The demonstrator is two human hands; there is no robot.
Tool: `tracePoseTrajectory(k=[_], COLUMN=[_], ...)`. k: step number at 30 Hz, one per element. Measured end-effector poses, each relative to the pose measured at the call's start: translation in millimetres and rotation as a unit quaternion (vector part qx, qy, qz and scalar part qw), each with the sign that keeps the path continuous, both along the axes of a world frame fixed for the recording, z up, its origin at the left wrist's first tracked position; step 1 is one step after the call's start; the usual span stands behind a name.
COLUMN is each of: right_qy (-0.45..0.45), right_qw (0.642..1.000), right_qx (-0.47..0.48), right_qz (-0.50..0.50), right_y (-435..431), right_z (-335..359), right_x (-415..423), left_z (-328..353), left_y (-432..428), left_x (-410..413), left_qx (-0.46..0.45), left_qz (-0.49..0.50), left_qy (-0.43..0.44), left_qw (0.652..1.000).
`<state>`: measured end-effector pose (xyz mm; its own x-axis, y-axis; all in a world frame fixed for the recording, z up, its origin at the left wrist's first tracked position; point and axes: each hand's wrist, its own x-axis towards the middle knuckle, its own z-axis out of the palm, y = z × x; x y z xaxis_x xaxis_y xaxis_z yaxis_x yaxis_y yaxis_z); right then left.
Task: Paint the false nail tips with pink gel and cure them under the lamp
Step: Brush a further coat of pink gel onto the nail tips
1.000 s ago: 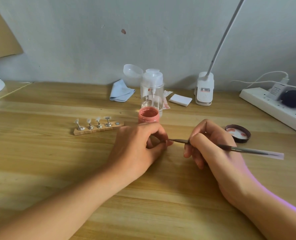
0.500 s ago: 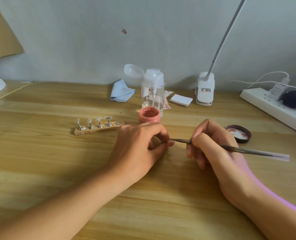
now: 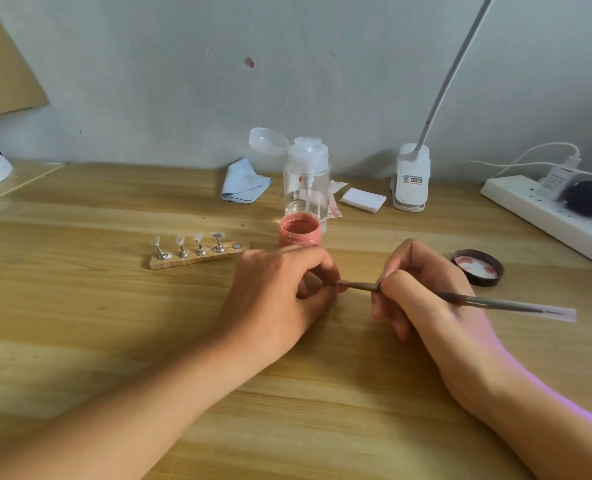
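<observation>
Four clear nail tips [image 3: 198, 236] sit on small metal stands [image 3: 200, 252] along a wooden strip [image 3: 197, 260], left of the open jar [image 3: 300, 233] of pink gel. The strip's fifth spot, a round metal disc, is bare.

The left hand [image 3: 280, 296] is curled, thumb and forefinger pinching something small that the fingers hide. It is probably the fifth tip, but I cannot tell. The right hand [image 3: 422, 299] grips a thin grey brush [image 3: 488, 302] like a pen, its working end touching that pinch.

Gel is thick and sticky. With the brush this close to skin, a small wobble would smear pink onto the fingertips, or push it over the edge of a smooth, curved plastic tip. A part that small and glossy could also slip or twist in the pinch. The left knuckles lie just in front of the jar, which is light, squat and uncapped, so a forward nudge could tip it onto the wood-grain desk [image 3: 80, 323]. Its dark lid [image 3: 478, 268] lies smeared side up near the right hand, where the wrist could brush it.
</observation>
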<state>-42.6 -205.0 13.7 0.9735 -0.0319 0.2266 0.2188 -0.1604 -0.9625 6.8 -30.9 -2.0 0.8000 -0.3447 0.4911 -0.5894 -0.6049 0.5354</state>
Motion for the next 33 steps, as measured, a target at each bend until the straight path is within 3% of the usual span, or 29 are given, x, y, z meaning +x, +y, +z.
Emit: tracePoseTrajectory(k=[5,9,14,24,27,31,33], right_qy=[-0.094,-0.158,-0.092,0.015,-0.008,-0.035,-0.021], right_qw=[0.992,0.982,0.993,0.954,0.967,0.996,0.997], right_qx=[0.040,-0.041,-0.052,-0.285,-0.227,-0.011,0.043], right_qz=[-0.069,-0.094,-0.051,-0.097,-0.112,-0.081,-0.055], right_y=[3,11,21,37,37,25,18], right_z=[1,13,35,50,50,45,33], right_x=[-9,-14,6,74,68,34,13], left_z=[-5,-8,-8,-4,-5,-8,-7], left_y=[0,2,0,1,0,-1,0], left_x=[5,11,13,12,12,12,12], left_qx=[-0.026,-0.082,-0.125,-0.106,-0.102,-0.118,-0.106], left_qz=[0.004,-0.010,-0.013,-0.016,-0.015,0.001,0.008], left_qy=[0.042,0.124,0.168,0.177,0.169,0.157,0.149], left_qw=[0.999,0.989,0.978,0.978,0.980,0.981,0.983])
